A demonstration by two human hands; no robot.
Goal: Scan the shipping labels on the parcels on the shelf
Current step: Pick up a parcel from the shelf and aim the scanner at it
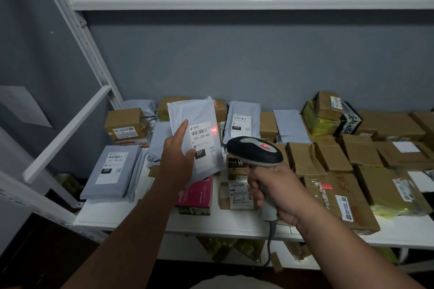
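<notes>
**Scanner aimed at lifted mailer's label**

Left hand (178, 148) held a grey poly mailer (195, 122) tilted up off the shelf (211, 225), index finger extended along its face, thumb at the label's lower edge; likely to turn the shipping label (202, 145) toward the reader. Right hand (274, 192) gripped the handle of a barcode scanner (254, 151), fingers wrapped tight, nose pointing at the mailer. Red scan spot (214, 129) sat at the barcode's right end, just above and left of the scanner. Left of the left hand lay a stack of grey mailers (112, 171); right of the right hand, brown cartons (340, 197).
</notes>
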